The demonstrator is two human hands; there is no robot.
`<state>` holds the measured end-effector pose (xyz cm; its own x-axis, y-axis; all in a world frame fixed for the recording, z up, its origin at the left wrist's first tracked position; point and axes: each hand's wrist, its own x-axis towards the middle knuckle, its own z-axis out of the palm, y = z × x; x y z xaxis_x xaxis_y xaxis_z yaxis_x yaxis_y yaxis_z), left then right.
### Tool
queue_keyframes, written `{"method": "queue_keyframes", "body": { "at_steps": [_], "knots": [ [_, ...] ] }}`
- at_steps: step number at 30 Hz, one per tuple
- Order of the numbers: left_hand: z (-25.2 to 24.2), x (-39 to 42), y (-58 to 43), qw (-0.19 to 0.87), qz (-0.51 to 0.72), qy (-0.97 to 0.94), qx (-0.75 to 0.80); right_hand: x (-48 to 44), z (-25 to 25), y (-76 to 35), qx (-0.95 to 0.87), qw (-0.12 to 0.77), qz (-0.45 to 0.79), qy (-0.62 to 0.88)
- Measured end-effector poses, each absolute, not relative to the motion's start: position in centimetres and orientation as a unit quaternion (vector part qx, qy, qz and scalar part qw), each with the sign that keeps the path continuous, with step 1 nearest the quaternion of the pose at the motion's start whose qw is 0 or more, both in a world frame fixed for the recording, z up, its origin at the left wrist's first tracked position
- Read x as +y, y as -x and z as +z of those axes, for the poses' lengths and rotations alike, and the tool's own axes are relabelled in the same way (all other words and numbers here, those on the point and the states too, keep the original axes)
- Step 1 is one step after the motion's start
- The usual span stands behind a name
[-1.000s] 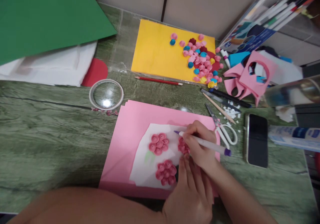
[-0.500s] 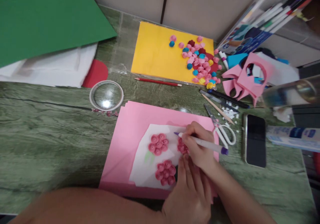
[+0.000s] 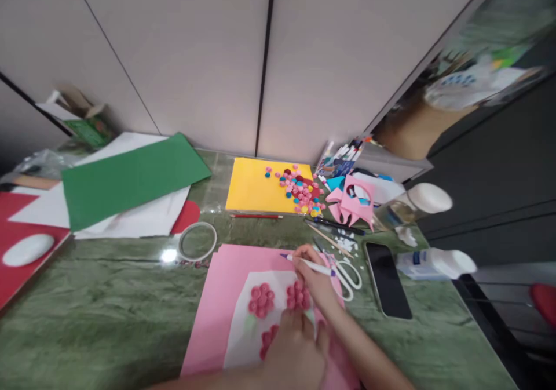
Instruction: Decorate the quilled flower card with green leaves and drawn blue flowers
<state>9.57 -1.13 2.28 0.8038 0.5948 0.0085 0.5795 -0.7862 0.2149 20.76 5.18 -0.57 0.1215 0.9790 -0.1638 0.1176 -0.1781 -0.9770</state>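
Observation:
My right hand (image 3: 310,271) holds a white felt-tip pen (image 3: 319,268) with a purple tip and end. The tip points left and hovers over pink paper, just past the top edge of a white paper piece (image 3: 243,309). Rolled pink paper flowers sit on the white piece: one at left (image 3: 261,301), one at right (image 3: 297,295) and a lower one (image 3: 268,341) partly covered. My left hand (image 3: 297,343) lies across the lower right of the white piece, fingers extended against it below the right flower. Stacked pink sheets (image 3: 208,314) lie underneath. White-handled scissors (image 3: 347,283) rest beside my right hand.
A yellow sheet (image 3: 247,184) bears many small paper rolls (image 3: 299,190). Nearby are a red pencil (image 3: 256,217), a tape roll (image 3: 197,242), pink scraps (image 3: 356,199), a phone (image 3: 388,280) and bottles (image 3: 434,262). Green sheet (image 3: 134,181) lies at back left, a wall behind.
The camera view has tilted up, showing more wall and table. My right hand has lifted the pen from near the flowers toward the top edge of the white paper. My left hand stays on the paper.

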Motion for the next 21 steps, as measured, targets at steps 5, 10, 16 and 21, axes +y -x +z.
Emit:
{"method": "queue_keyframes", "body": {
  "at_steps": [5, 10, 16, 21],
  "knots": [
    [4.7, 1.1, -8.5, 0.236, -0.051, -0.924, 0.297, 5.9, 1.6, -23.2, -0.484, 0.468, 0.446, 0.59],
    [5.6, 2.9, -7.8, 0.283, -0.104, -0.918, 0.257, 10.7, 3.7, -28.6, -0.625, 0.431, 0.299, 0.578],
    [6.1, 4.1, -7.6, 0.258, -0.144, -0.917, 0.27, 22.9, 7.2, -36.7, -0.636, 0.393, -0.011, 0.663],
    [5.5, 4.4, -7.7, 0.253, -0.179, -0.916, 0.257, 30.5, 8.2, -38.4, -0.626, 0.387, -0.094, 0.671]
  ]
}}
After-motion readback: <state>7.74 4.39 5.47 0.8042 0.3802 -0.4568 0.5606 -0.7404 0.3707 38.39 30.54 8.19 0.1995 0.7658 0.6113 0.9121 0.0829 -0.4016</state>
